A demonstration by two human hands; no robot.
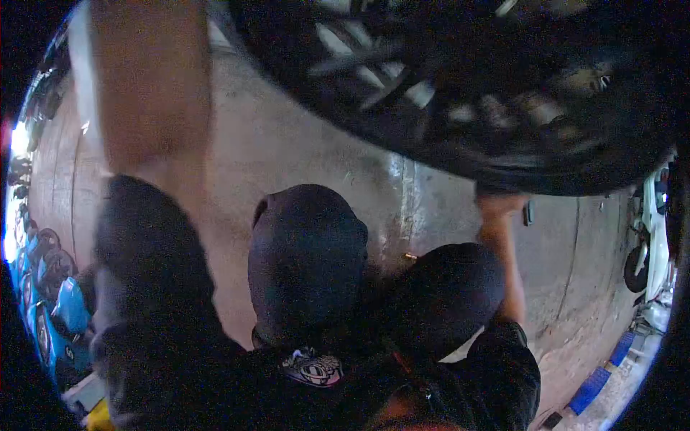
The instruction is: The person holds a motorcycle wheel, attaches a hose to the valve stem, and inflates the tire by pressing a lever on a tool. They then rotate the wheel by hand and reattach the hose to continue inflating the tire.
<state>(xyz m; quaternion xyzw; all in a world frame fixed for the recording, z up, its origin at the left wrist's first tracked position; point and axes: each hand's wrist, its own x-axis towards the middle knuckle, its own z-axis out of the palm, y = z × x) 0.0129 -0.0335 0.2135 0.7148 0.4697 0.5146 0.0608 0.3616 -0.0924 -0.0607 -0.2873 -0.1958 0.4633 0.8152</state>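
A large wheel with a black tire (460,169) fills the upper right of the head view, close to me. Its spokes and hub parts are smeared by motion. My right hand (499,205) grips the tire at its lower edge, and most of the fingers are hidden behind the rubber. On the left, my bare left forearm reaches up and out past the top of the view, blurred, so the left hand does not show. Just beside the right hand, a small dark object (529,212) lies on the floor; its kind is unclear.
My bent knees in dark trousers (305,251) rise over the concrete floor (287,129). A small orange item (410,256) lies near one knee. Blue motorcycles (70,305) line the left side. At right are another motorcycle wheel (635,269) and a blue mat (591,391).
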